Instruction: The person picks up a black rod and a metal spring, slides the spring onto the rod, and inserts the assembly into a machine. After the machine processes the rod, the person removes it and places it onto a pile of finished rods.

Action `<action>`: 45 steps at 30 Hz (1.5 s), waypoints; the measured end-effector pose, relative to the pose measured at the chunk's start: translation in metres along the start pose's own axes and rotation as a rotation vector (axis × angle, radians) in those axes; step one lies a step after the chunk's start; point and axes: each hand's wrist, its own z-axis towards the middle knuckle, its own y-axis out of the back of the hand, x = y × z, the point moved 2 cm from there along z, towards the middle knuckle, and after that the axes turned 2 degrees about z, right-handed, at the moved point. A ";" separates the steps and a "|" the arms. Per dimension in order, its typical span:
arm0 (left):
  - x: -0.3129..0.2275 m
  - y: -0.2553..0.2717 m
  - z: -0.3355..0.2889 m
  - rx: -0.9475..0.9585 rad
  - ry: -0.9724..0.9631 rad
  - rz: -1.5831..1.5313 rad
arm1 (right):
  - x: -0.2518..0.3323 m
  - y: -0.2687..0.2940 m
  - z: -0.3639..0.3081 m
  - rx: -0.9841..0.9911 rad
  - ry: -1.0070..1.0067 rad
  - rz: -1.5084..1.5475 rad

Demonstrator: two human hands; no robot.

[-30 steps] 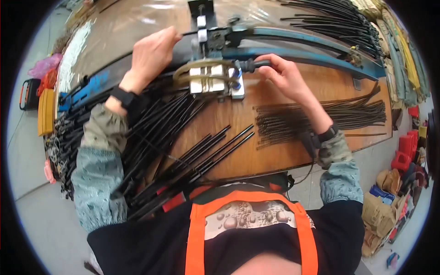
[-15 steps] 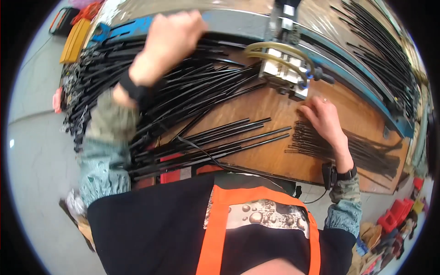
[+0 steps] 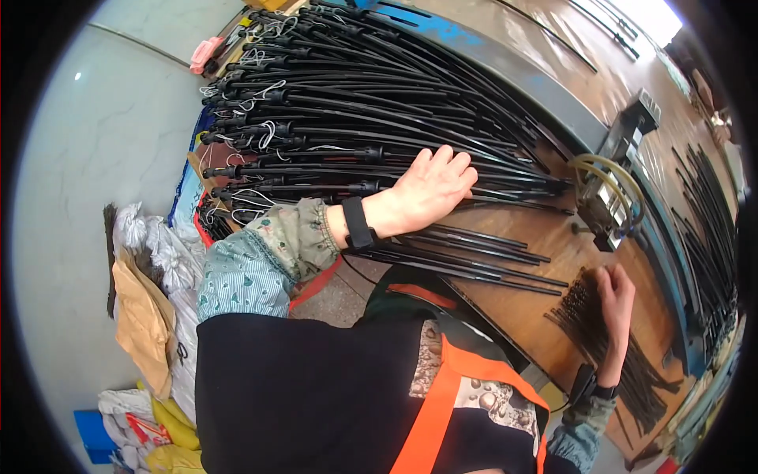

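My left hand (image 3: 430, 189) lies over a large pile of long black rods (image 3: 395, 95), many with dark fittings and white cord loops at their left ends. Its fingers are curled down around a black rod, whose far end sticks out to the right. My right hand (image 3: 616, 304) is closed with its fingertips together, above a bundle of thin dark rods (image 3: 636, 387) with beaded-looking ends. What it pinches, if anything, is hidden. A small clamp-like machine head (image 3: 612, 209) with yellowish tubes stands just beyond the right hand.
Several black rods (image 3: 482, 265) lie apart on the brown wooden tabletop (image 3: 513, 320) near me. A blue-grey metal beam (image 3: 513, 67) crosses behind the pile. More black rods (image 3: 703, 229) lie at the far right. Bags and brown paper (image 3: 142, 316) sit on the floor at left.
My view has turned to the left. My left hand has come down from above the far side of the pile onto the nearer rods. The right hand has moved from the machine head to the thin rods.
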 end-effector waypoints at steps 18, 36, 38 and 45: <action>-0.064 0.005 0.047 0.248 -0.294 -0.139 | 0.011 -0.016 -0.008 0.102 0.231 -0.123; -0.146 0.041 0.107 0.556 -0.477 -0.172 | 0.026 -0.019 -0.064 -0.509 0.823 -0.272; -0.159 0.040 0.120 0.329 -0.585 -0.179 | 0.023 0.000 -0.067 -0.581 0.809 -0.204; -0.186 0.062 0.216 0.052 -0.814 0.040 | -0.064 0.093 -0.080 -0.912 0.065 -0.155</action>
